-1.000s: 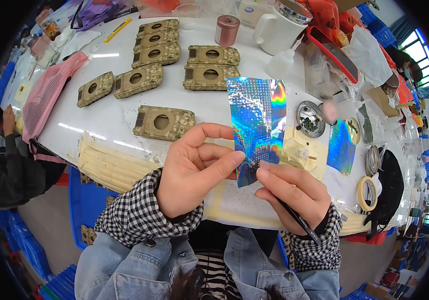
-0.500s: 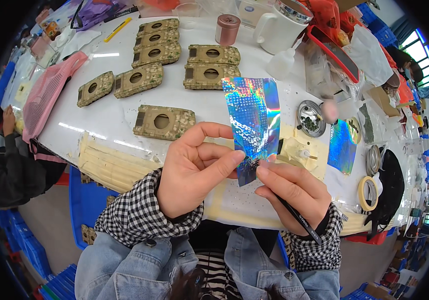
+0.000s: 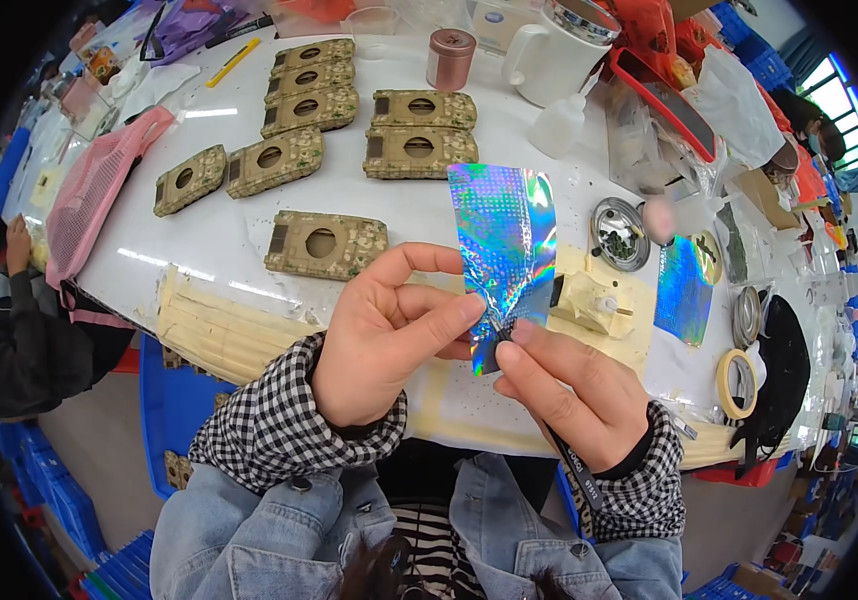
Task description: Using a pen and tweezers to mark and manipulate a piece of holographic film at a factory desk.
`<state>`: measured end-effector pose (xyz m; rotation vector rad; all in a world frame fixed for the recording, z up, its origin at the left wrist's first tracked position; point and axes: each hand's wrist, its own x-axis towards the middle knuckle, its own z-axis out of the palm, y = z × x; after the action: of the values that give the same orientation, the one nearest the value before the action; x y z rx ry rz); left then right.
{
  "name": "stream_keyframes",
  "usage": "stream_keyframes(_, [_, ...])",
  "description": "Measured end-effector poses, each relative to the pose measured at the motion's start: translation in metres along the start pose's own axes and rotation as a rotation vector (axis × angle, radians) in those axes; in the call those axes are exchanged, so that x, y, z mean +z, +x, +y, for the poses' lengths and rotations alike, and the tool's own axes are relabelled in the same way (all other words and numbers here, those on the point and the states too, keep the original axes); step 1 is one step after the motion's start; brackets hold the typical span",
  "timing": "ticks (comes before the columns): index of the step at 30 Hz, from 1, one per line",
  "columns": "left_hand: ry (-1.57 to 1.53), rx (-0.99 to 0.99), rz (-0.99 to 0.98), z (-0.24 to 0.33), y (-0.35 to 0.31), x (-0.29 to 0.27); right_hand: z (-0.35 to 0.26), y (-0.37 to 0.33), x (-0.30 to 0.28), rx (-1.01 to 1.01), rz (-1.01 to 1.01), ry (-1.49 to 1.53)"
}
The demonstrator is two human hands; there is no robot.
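A shiny holographic strip [image 3: 504,225], like a sheet of tiny stickers, stands raised above the table's front edge. My left hand [image 3: 379,340] pinches its lower left side between thumb and fingers. In my right hand [image 3: 584,390] is a slim black tool [image 3: 571,465] that looks like tweezers. Its tip meets the strip's lower part; what it touches there is too small to make out. Beyond my left hand lies a camouflage-painted model tank hull [image 3: 324,245] with a round opening on top. Several similar hulls [image 3: 419,150] sit farther back.
A second holographic sheet [image 3: 682,300], a round tin with green bits [image 3: 621,235] and a tape roll [image 3: 737,387] lie at right. Behind stand a white mug [image 3: 554,55] and a pink canister [image 3: 451,60]. A pink mesh basket [image 3: 109,190] is at left. A blue crate [image 3: 157,440] sits below the table.
The strip has tilted a little and its colours have shifted. My right hand has moved slightly left, and the black tool now points more steeply upward. My left hand keeps its pinch.
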<state>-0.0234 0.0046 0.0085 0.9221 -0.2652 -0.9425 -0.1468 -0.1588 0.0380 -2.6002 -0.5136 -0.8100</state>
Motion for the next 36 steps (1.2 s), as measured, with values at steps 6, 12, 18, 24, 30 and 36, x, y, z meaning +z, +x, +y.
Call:
stream_keyframes(6, [0.021, 0.026, 0.022, -0.0003, -0.0005, 0.0022, -0.0006, 0.0017, -0.0005, 0.001, 0.0, 0.004])
stream_keyframes(12, [0.091, 0.068, 0.035, -0.0002, -0.0031, 0.0042, -0.0019, 0.0012, -0.0003, 0.046, -0.008, 0.036])
stream_keyframes(18, [0.073, 0.047, 0.031, -0.0002, -0.002, 0.0031, -0.0017, 0.0018, -0.0008, 0.011, -0.012, 0.009])
stream_keyframes(24, [0.016, 0.027, 0.003, -0.0015, -0.0007, 0.001, -0.0002, 0.0012, 0.0003, -0.026, 0.0, -0.021])
stream_keyframes(30, [0.011, 0.027, 0.0, -0.0007, -0.0012, 0.0013, 0.0, 0.002, -0.0005, -0.038, -0.007, -0.029])
stream_keyframes(36, [0.024, 0.03, -0.003, 0.0002, -0.0019, 0.0018, 0.0003, 0.002, -0.0008, -0.019, -0.005, 0.005])
